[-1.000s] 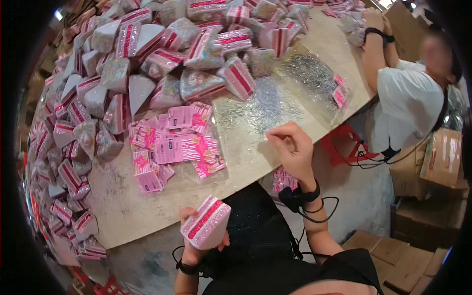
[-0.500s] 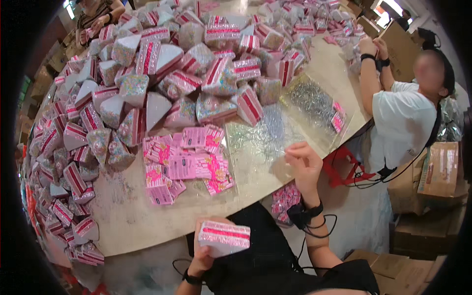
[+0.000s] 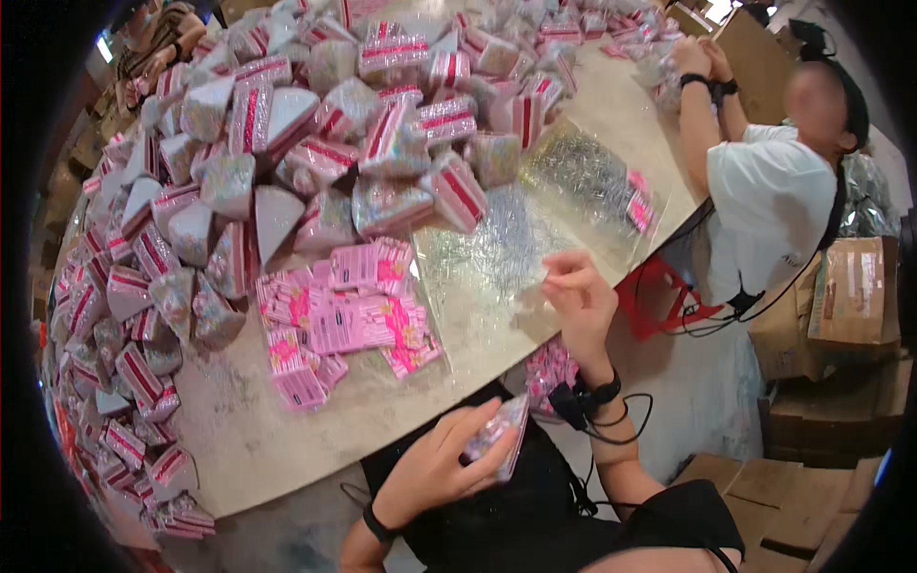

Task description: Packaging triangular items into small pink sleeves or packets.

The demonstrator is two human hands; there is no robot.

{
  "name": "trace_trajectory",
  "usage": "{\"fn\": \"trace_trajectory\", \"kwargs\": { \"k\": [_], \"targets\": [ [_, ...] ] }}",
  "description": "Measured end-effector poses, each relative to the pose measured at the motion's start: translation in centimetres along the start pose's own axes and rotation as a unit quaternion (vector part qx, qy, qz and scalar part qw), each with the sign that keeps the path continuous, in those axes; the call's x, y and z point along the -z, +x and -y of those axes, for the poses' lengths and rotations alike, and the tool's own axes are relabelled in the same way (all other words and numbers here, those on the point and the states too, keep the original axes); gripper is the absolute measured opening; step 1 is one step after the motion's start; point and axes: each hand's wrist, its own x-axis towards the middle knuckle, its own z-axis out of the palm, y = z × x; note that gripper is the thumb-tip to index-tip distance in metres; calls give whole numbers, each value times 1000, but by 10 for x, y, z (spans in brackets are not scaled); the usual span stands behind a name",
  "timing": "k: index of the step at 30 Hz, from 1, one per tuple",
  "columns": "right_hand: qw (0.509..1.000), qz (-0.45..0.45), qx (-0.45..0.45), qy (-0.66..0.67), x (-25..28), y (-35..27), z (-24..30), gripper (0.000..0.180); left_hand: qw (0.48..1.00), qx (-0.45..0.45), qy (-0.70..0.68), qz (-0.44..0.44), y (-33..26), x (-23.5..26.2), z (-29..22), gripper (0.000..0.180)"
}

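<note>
My left hand (image 3: 437,465) grips a cake-slice-shaped piece (image 3: 500,437) above my lap, its glittery speckled side showing. In the middle of the picture, my right hand (image 3: 583,304) is raised at the table edge with thumb and fingertips pinched together. Whatever may be between them is too small to make out. Close by that hand lies a clear plastic sheet or bag with thin clear strands (image 3: 497,234). Left of it, pink printed cards (image 3: 349,310) lie in a loose pile on clear plastic.
A large heap of pink and white cake-slice pieces (image 3: 277,162) covers the table's (image 3: 258,454) far and left parts. A second bag of dark strands (image 3: 583,177) lies at right. A co-worker (image 3: 764,191) works there, near cardboard boxes (image 3: 845,306). More pink cards (image 3: 551,372) sit below the table edge.
My left hand has moved right and up and turned the cake-slice piece, so its speckled side now shows instead of the striped one. My right hand stays pinched near the strands.
</note>
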Motion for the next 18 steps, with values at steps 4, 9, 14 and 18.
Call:
{"fn": "trace_trajectory", "kwargs": {
  "k": [4,9,14,18],
  "targets": [
    [997,-59,52,7,10,-4,-8,17,993,-47,80,-76,36,-9,5,55],
    [976,-151,155,-2,36,-15,32,15,960,79,182,-195,64,-35,15,59],
    [973,-101,119,-169,51,-19,38,19,928,129,344,-63,83,-24,3,55],
    [964,58,201,-164,25,-28,40,22,940,114,309,-86,48,-1,-1,53]
  ]
}}
